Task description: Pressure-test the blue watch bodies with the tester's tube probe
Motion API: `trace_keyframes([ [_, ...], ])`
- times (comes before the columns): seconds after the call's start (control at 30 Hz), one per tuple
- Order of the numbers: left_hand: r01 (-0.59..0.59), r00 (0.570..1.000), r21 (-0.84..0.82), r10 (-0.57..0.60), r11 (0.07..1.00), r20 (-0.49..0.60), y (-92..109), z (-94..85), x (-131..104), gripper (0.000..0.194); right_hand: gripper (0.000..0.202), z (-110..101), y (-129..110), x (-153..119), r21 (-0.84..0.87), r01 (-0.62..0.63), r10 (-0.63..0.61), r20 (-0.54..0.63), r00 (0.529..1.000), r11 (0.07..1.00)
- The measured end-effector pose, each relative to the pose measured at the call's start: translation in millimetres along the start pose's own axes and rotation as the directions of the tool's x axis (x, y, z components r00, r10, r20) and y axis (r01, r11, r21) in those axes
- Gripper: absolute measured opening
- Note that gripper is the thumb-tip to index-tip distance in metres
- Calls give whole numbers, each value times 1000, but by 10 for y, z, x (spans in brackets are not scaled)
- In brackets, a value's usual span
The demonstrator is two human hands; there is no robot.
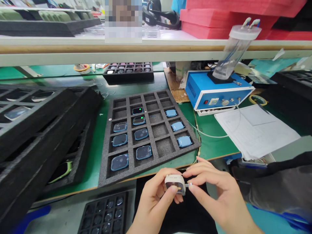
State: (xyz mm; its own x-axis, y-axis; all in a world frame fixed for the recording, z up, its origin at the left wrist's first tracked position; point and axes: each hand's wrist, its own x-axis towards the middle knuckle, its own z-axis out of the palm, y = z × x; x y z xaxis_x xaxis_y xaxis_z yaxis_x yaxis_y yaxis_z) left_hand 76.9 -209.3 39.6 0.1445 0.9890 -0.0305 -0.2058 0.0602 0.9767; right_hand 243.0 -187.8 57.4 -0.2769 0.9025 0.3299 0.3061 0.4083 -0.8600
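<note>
My left hand (159,198) is closed round a small off-white watch case (175,179), its thumb pressed on the dark front face. At the case's right side, my right hand (214,190) pinches a tiny white-and-red piece (189,184) between thumb and forefinger. A thin grey part seems to join that piece to the case, but its kind cannot be made out. Both hands are just in front of the bench edge, below a black foam tray (159,129). In its compartments lie several blue-rimmed watches (119,162) and light blue watch cases (184,141).
Stacked foam trays (48,149) stand at the left. A blue control box (219,89) carrying a clear cylinder (229,55) sits at the back right, beside papers (255,126). Overhead runs a shelf (73,58) with red foam blocks (207,26). Another tray (104,211) lies lower down.
</note>
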Motion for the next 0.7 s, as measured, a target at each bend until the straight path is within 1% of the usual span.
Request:
trace_keyframes([
  [0.1,9,1000,-20,-9,1000,-3,-5,-1,8,14,9,-1,9,-3,8,-38,38,15,999,999],
  [0.17,37,999,-61,-38,997,-1,-13,-5,15,15,8,-13,4,-1,-7,-31,31,19,999,1000],
  [0.2,69,998,-99,-68,993,10,-21,-11,19,16,9,-24,-2,1,-21,-2,3,18,1000,1000],
  [0.27,164,986,-206,-151,965,77,-47,-27,28,21,12,-54,-23,11,-66,117,-115,39,993,991],
  [0.33,261,961,-301,-219,917,167,-79,-43,35,26,16,-92,-51,26,-124,263,-253,88,963,957],
  [0.37,291,952,-334,-237,897,193,-94,-48,36,28,17,-112,-65,35,-149,314,-300,107,948,938],
  [0.5,328,943,-412,-270,850,193,-119,-41,36,30,15,-201,-134,45,-241,404,-388,114,915,882],
  [0.53,354,934,-429,-287,831,214,-114,-39,37,30,15,-228,-155,37,-286,444,-420,144,896,849],
  [0.57,389,919,-445,-309,807,244,-106,-38,39,30,13,-256,-176,26,-338,500,-459,199,866,798],
  [0.63,468,881,-472,-354,747,313,-85,-45,46,30,10,-308,-215,-4,-448,606,-522,309,795,658],
  [0.7,521,852,-498,-384,694,356,-67,-57,52,29,6,-336,-237,-33,-530,668,-565,372,737,522],
])
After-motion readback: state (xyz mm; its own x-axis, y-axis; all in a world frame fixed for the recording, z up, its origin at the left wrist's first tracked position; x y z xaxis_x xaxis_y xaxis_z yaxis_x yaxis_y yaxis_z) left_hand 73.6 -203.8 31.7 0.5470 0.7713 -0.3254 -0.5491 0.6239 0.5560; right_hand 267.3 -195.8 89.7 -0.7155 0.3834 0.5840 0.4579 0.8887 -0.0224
